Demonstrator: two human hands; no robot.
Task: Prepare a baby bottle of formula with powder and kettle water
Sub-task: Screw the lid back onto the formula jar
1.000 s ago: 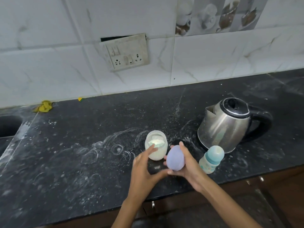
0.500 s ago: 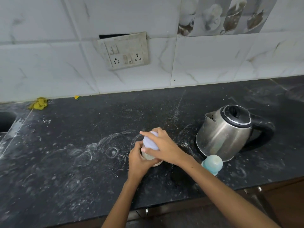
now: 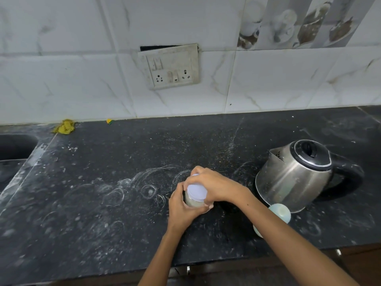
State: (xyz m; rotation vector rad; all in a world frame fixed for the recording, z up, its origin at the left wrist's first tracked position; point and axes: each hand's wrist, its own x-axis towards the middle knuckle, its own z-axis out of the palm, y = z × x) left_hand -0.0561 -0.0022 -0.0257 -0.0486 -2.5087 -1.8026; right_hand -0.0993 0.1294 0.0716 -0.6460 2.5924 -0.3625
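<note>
A small clear powder jar stands on the black counter, with pale powder inside. My left hand wraps around its side. A lilac lid sits on the jar's mouth, and my right hand grips that lid from above. The baby bottle with a pale teal cap stands to the right, partly hidden behind my right forearm. The steel kettle with a black lid and handle stands just behind the bottle.
A sink is cut into the counter at the far left. A yellow rag lies by the wall. A socket plate hangs on the tiled wall. White powder marks streak the counter, whose front edge runs below my arms.
My right hand carried the lilac lid from in front of the jar onto its mouth. My left hand moved from the jar's rim to grip its side.
</note>
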